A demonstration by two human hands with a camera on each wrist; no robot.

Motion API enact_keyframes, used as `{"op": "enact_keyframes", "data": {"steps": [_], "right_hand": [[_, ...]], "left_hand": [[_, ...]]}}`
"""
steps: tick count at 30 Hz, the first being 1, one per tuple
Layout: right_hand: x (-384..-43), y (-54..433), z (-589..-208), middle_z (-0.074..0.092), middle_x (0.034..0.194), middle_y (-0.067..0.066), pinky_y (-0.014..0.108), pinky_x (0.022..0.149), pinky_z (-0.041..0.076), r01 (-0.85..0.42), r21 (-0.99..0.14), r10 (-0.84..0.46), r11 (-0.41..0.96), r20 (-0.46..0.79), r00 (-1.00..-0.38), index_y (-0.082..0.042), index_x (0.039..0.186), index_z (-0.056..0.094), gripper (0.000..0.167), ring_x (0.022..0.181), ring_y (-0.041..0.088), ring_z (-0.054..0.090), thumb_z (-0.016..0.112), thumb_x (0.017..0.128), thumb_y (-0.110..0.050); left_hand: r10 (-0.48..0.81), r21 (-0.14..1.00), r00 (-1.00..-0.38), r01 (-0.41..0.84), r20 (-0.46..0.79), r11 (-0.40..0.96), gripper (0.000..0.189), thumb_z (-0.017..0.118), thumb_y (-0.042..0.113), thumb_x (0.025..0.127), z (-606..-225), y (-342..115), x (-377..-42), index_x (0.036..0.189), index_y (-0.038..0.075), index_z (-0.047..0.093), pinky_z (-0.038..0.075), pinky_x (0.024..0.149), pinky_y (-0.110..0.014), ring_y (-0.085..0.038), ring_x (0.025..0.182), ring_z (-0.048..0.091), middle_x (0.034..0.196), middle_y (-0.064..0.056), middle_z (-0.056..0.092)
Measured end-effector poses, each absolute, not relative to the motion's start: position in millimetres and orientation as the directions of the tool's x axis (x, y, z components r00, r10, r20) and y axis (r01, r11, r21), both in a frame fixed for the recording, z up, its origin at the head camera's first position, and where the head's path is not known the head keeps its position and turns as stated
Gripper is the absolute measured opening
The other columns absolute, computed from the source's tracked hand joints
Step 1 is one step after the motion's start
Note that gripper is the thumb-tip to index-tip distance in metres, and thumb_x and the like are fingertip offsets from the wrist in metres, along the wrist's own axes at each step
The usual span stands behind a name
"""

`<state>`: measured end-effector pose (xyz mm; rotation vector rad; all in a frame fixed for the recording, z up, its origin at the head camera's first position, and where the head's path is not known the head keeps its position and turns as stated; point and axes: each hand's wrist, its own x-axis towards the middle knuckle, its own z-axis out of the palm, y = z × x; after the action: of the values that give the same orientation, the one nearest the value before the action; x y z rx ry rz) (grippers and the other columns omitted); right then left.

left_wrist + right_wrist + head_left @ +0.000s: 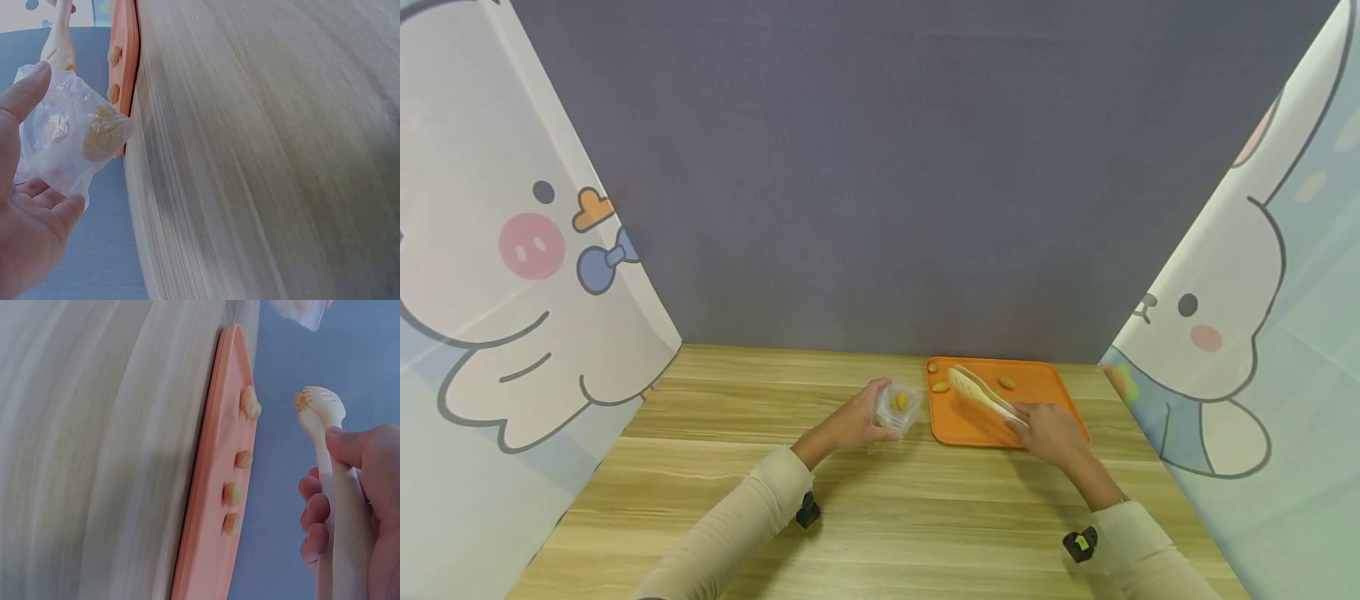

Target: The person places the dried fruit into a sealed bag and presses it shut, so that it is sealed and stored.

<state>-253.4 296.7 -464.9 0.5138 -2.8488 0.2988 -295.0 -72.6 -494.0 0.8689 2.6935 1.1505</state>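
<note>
My left hand (853, 423) holds a clear plastic bag (62, 159) up between thumb and fingers, left of the orange tray (970, 432). A golden-brown lump (103, 134) shows through the bag's thin film. Over the tray, my right hand (1051, 433) grips cream slotted tongs (350, 531), thumb on one arm and fingers curled round the other. A small tan lump (300, 402) sits between the tong tips, which point toward the bag. More lumps (1007, 382) like it, perhaps nuts or cookies, lie on the tray.
Beneath everything is a light wood-grain table (880, 517). A grey panel (880, 183) stands along its back edge. Printed cartoon sheets (1210, 275) flank both sides. A small black device (1080, 543) is by the right sleeve.
</note>
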Motion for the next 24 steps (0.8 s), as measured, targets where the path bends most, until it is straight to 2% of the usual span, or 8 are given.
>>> {"op": "enact_keyframes", "data": {"steps": [3,7,10,14,18,24], "right_hand": [[-253,292,-462,0.076,0.088,0.013,0.035,0.057,0.047,-0.373,-0.168,-0.325,0.912,0.256,-0.910,-0.001,0.122,0.073,0.038,0.057,0.013,0.052,0.070,0.096,-0.029],[-252,287,-460,0.071,0.077,0.007,0.030,0.055,0.041,-0.387,-0.170,-0.337,0.906,0.261,-0.905,-0.001,0.122,0.073,0.040,0.055,0.010,0.044,0.070,0.096,-0.030],[-251,282,-458,0.073,0.080,0.007,0.030,0.056,0.041,-0.399,-0.169,-0.346,0.901,0.272,-0.898,-0.001,0.122,0.074,0.039,0.057,0.009,0.045,0.071,0.095,-0.030],[-249,275,-456,0.076,0.088,0.010,0.033,0.058,0.047,-0.415,-0.171,-0.357,0.894,0.288,-0.888,-0.002,0.120,0.075,0.037,0.060,0.010,0.052,0.072,0.094,-0.029],[-247,270,-452,0.076,0.090,0.012,0.031,0.056,0.045,-0.419,-0.184,-0.363,0.889,0.275,-0.890,-0.001,0.122,0.073,0.039,0.059,0.009,0.050,0.072,0.094,-0.028],[-246,263,-450,0.076,0.106,0.019,0.029,0.056,0.043,-0.428,-0.193,-0.371,0.883,0.273,-0.888,0.002,0.124,0.071,0.043,0.058,0.009,0.048,0.071,0.095,-0.030]], "left_hand": [[0.535,0.687,-0.833,0.470,0.139,0.554,0.103,0.086,0.038,0.082,-495,-72,-296,0.157,0.001,0.025,0.051,0.098,-0.044,-0.025,0.116,0.059,0.140,-0.018,0.054],[0.536,0.683,-0.833,0.470,0.134,0.559,0.103,0.086,0.038,0.083,-495,-71,-296,0.158,0.003,0.025,0.051,0.098,-0.043,-0.025,0.116,0.059,0.140,-0.017,0.053],[0.538,0.678,-0.832,0.474,0.135,0.562,0.102,0.086,0.038,0.083,-495,-71,-296,0.158,0.003,0.025,0.051,0.098,-0.043,-0.025,0.116,0.060,0.140,-0.017,0.054],[0.540,0.671,-0.830,0.482,0.141,0.564,0.103,0.086,0.038,0.083,-496,-70,-297,0.157,0.002,0.025,0.051,0.100,-0.044,-0.026,0.119,0.060,0.142,-0.019,0.053],[0.539,0.671,-0.832,0.475,0.132,0.569,0.103,0.085,0.038,0.083,-496,-70,-297,0.158,0.004,0.024,0.051,0.100,-0.043,-0.025,0.119,0.059,0.143,-0.018,0.052],[0.540,0.674,-0.830,0.480,0.142,0.561,0.102,0.086,0.037,0.083,-494,-70,-295,0.157,0.003,0.025,0.051,0.100,-0.044,-0.027,0.119,0.059,0.144,-0.019,0.052]]}}
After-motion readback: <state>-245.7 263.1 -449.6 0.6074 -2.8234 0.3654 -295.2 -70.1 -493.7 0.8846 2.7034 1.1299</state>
